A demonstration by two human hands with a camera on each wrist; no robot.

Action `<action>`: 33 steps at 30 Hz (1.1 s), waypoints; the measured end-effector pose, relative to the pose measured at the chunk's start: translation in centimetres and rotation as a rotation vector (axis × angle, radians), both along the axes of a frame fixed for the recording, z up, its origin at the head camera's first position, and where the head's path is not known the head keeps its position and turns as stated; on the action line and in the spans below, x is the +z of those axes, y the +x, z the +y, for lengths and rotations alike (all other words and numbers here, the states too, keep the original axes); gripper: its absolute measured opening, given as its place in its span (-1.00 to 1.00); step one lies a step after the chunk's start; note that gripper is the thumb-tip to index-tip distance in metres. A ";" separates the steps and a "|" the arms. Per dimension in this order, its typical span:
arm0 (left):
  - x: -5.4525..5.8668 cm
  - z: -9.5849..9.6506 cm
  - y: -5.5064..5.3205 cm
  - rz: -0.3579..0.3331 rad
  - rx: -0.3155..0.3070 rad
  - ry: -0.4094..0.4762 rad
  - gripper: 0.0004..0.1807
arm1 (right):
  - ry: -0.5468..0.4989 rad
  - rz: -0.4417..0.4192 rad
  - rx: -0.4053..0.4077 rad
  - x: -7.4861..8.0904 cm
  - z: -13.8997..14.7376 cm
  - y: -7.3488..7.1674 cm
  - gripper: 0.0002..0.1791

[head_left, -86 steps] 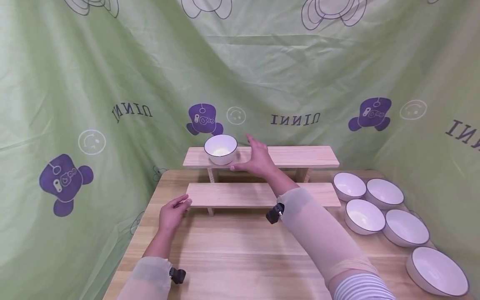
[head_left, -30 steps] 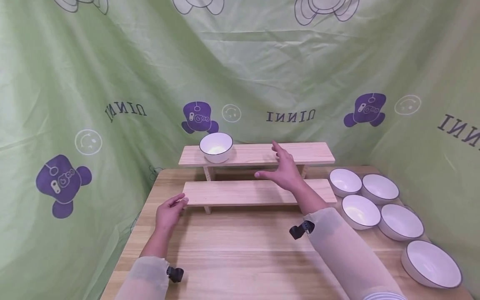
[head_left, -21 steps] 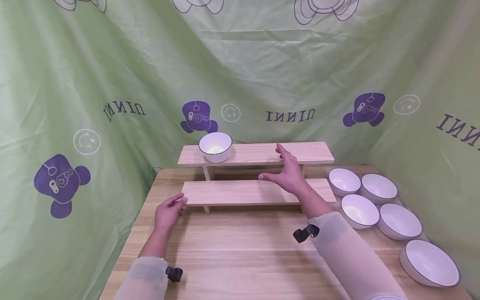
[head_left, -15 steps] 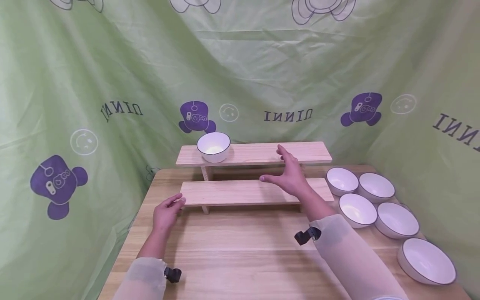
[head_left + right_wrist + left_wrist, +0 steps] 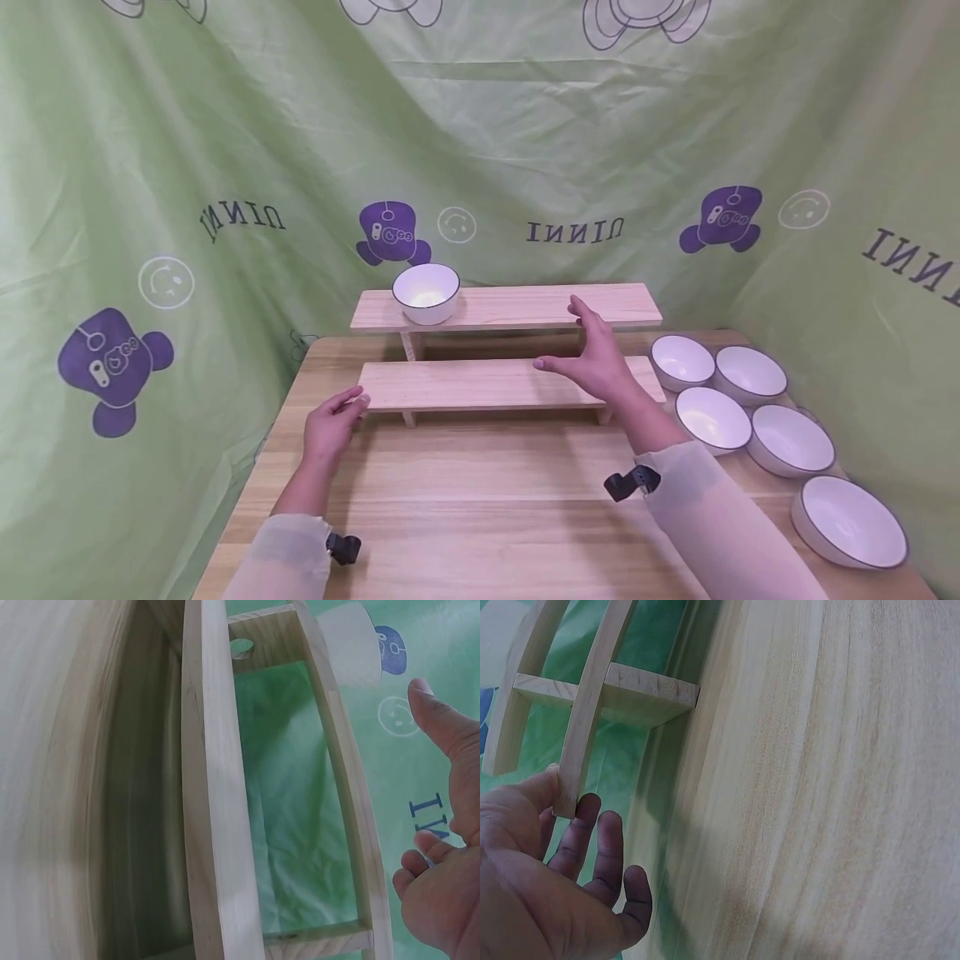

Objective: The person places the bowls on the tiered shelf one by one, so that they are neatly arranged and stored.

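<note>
A two-tier wooden shelf (image 5: 480, 385) stands at the back of the table. Its lower board's left end is pinched between the thumb and fingers of my left hand (image 5: 330, 427), and the left wrist view shows the board end (image 5: 574, 780) between them. A white bowl (image 5: 426, 300) with a dark rim sits upright on the upper board, toward the left; its side (image 5: 351, 646) also shows in the right wrist view. My right hand (image 5: 600, 362) hovers in front of the shelf's right half, thumb and fingers spread, holding nothing.
Several more white bowls (image 5: 712, 421) stand along the right side of the wooden table (image 5: 465, 517), the closest (image 5: 849, 525) at the front right corner. A green printed cloth (image 5: 480, 142) hangs behind and on both sides.
My right hand has moved away from the bowl on the upper board, rightward and slightly down. The left hand stays at the shelf's end. The head view has shifted slightly.
</note>
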State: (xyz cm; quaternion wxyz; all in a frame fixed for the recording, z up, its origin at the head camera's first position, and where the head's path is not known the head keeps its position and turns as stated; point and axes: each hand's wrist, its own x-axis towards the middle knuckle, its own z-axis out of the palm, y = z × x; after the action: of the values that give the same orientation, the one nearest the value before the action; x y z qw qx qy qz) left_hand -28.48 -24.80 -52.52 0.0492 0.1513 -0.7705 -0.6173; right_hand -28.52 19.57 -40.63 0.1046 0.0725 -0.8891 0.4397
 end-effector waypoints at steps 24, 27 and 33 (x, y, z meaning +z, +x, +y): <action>0.1 -0.3 0.1 -0.024 0.002 0.010 -0.46 | 0.039 0.023 -0.075 -1.2 2.4 2.8 0.41; 0.2 -0.3 0.0 -0.018 -0.003 0.018 -0.46 | 0.050 0.018 -0.086 -1.3 2.7 3.0 0.40; 0.1 -0.2 0.0 -0.034 -0.006 0.018 -0.44 | 0.051 0.021 -0.087 -1.7 3.3 3.6 0.39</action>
State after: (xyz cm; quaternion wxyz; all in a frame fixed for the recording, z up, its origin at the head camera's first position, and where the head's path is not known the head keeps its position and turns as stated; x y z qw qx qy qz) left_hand -28.46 -25.01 -52.40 0.0328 0.1602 -0.7660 -0.6217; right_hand -24.95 22.89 -42.30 0.1310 0.0412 -0.9011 0.4112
